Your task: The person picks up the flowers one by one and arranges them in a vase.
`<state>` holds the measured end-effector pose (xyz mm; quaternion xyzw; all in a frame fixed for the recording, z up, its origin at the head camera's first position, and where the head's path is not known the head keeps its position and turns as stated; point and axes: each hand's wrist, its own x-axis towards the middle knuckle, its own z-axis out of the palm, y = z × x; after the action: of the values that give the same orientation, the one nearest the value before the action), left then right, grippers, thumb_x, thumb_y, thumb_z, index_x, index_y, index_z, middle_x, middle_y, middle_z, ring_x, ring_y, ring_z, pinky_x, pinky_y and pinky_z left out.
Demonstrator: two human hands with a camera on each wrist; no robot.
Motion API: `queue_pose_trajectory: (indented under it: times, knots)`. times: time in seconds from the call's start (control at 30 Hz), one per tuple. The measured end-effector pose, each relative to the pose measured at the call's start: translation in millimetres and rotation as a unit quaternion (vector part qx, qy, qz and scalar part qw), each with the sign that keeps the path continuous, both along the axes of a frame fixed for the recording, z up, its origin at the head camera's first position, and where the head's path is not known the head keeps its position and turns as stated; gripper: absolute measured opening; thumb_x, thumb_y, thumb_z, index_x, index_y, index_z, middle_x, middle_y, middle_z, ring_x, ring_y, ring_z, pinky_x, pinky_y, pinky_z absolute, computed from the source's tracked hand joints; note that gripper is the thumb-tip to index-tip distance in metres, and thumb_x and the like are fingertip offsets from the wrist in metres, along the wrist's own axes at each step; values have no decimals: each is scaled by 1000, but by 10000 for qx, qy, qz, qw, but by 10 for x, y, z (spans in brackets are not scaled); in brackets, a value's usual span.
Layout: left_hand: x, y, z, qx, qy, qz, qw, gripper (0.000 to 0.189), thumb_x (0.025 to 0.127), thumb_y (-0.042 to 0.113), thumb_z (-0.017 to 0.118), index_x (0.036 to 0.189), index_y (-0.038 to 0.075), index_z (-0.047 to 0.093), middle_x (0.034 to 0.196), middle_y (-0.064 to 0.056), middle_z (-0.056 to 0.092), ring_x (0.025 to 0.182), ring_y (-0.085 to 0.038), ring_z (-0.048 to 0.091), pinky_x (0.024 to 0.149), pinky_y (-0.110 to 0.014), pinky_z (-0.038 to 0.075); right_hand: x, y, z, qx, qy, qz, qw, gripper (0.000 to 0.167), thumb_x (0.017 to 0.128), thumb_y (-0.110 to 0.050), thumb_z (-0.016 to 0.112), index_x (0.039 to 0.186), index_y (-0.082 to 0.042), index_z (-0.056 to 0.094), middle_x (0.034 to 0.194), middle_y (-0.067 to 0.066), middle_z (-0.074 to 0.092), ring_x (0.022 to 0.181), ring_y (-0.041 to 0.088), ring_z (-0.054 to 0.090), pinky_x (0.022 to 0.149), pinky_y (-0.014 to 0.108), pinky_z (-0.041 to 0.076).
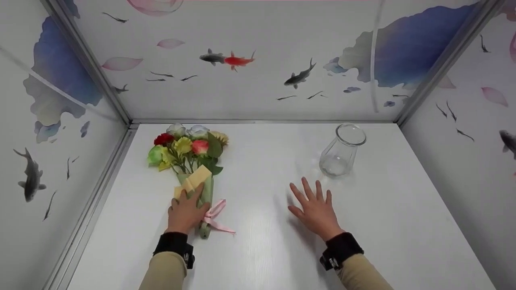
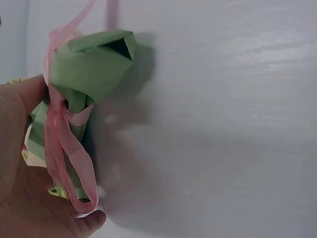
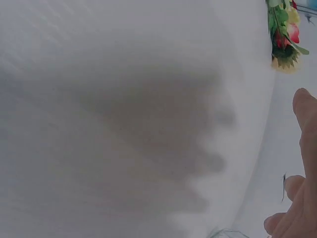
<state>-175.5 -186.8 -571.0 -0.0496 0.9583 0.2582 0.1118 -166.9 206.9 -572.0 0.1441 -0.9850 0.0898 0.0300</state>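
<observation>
A bouquet of artificial-looking flowers (image 1: 200, 147) in green and cream wrapping paper (image 2: 89, 69) lies on the left half of the white table. My left hand (image 1: 186, 213) grips its wrapped stems, thumb on one side and fingers on the other. Beside the thumb, a pink ribbon (image 2: 62, 134) is tied round the paper, its loose ends trailing right. My right hand (image 1: 316, 213) holds nothing; its fingers are spread over the table, casting a shadow below. Just beyond those fingertips stands a clear glass vase (image 1: 336, 163) with a wide round rim.
White panels printed with fish and petals enclose the table (image 1: 258, 249) at the back (image 1: 250, 96) and both sides. Grey metal rails (image 1: 262, 121) run along the edges and corners. Each wrist wears a black strap (image 1: 344, 249) with a small camera.
</observation>
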Motion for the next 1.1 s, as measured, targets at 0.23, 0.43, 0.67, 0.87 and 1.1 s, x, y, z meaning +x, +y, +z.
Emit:
queue_pose_trajectory:
  times: [0.23, 0.43, 0.67, 0.87, 1.1]
  knots:
    - [13, 207, -17, -260, 209, -323, 9989, 70, 100, 49, 59, 162, 28, 32, 156, -35, 31, 139, -61, 30, 111, -72, 26, 35, -78, -56, -134, -335, 166, 9992, 66, 103, -54, 53, 160, -27, 36, 169, 12, 24, 152, 51, 19, 113, 73, 22]
    - [29, 388, 27, -592, 300, -653, 9957, 67, 99, 51, 61, 158, 29, 40, 149, -32, 43, 131, -54, 42, 102, -67, 38, 62, -169, -74, -262, -589, 386, 9972, 66, 104, -53, 52, 161, -26, 34, 168, 13, 26, 150, 51, 24, 114, 71, 25]
    - [69, 558, 56, -775, 392, -921, 9920, 65, 98, 53, 63, 156, 33, 44, 145, -28, 47, 124, -47, 46, 99, -63, 40, 87, -291, -99, -418, -853, 700, 9930, 66, 105, -52, 49, 161, -22, 33, 166, 17, 29, 150, 49, 26, 117, 65, 25]
    - [117, 681, 94, -778, 426, -1115, 9898, 63, 98, 53, 62, 155, 34, 45, 145, -28, 45, 121, -46, 47, 96, -61, 38, 92, -383, -110, -652, -898, 1102, 9877, 65, 106, -50, 47, 160, -15, 35, 164, 21, 32, 149, 48, 29, 118, 63, 26]
    - [169, 791, 137, -804, 575, -1332, 9861, 62, 97, 48, 65, 154, 29, 48, 133, -27, 51, 108, -42, 51, 87, -56, 40, 116, -511, -67, -775, -958, 1367, 9829, 67, 107, -50, 46, 160, -11, 34, 162, 20, 35, 148, 45, 33, 119, 58, 29]
